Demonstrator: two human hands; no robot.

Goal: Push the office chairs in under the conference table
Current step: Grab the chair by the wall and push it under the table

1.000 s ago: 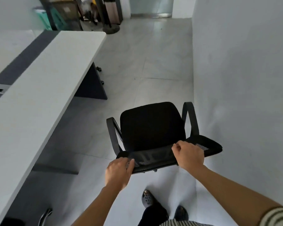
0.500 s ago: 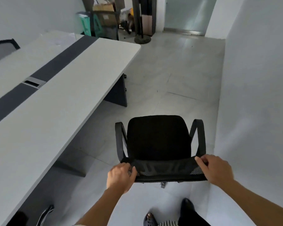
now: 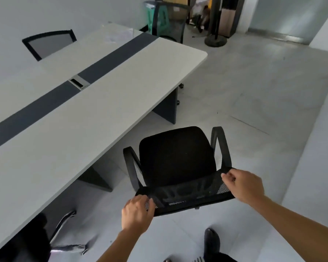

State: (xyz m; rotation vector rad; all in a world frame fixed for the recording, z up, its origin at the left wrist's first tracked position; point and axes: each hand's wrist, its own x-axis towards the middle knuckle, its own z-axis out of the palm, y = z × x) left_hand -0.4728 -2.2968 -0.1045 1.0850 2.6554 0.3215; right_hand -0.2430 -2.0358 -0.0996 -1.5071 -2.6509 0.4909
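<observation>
A black mesh office chair (image 3: pixel 175 159) with two armrests stands on the floor just right of the long white conference table (image 3: pixel 95 110), its seat facing away from me. My left hand (image 3: pixel 135 214) grips the left end of the chair's backrest top. My right hand (image 3: pixel 244 186) grips the right end. The chair's base and wheels are hidden under the seat.
A second chair (image 3: pixel 62 235) is tucked under the table at the lower left, with its chrome frame showing. Another chair back (image 3: pixel 47 43) rises beyond the table's far side. A white wall (image 3: pixel 314 167) runs close on the right. Clutter and a fan stand (image 3: pixel 215 39) sit far back.
The view has swung left and more of the table shows. The chair has turned slightly, its seat nearer the table edge. Both hands keep their hold on the backrest.
</observation>
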